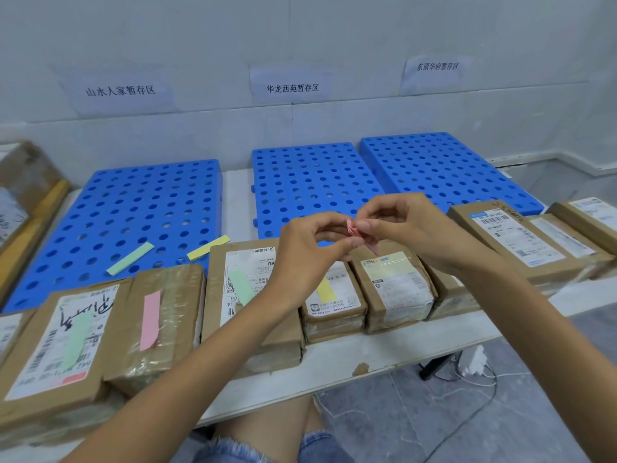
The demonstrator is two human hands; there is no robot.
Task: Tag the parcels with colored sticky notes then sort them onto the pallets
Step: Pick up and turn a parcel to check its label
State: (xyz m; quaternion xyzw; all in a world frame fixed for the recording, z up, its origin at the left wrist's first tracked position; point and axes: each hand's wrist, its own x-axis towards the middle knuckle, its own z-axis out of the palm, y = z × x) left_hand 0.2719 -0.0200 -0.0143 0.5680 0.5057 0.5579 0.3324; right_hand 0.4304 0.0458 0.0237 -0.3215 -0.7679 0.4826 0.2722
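Pink notes (354, 230): mostly hidden by the pinching fingers (365, 225).
Middle parcel (215, 295): label partly covered by a forearm (200, 345).
Left boxes (23, 182): cut off at the edge.
Label print: was too small to read.

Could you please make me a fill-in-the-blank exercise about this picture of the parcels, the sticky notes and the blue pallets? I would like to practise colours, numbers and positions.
1. The left hand and the right hand together pinch a small stack of ____ sticky notes.
2. The number of blue pallets in view is ____.
3. The loose green strip lies on the pallet farthest to the ____.
4. The small parcel beside the left wrist bears a ____ note.

Missing words: pink; three; left; yellow.
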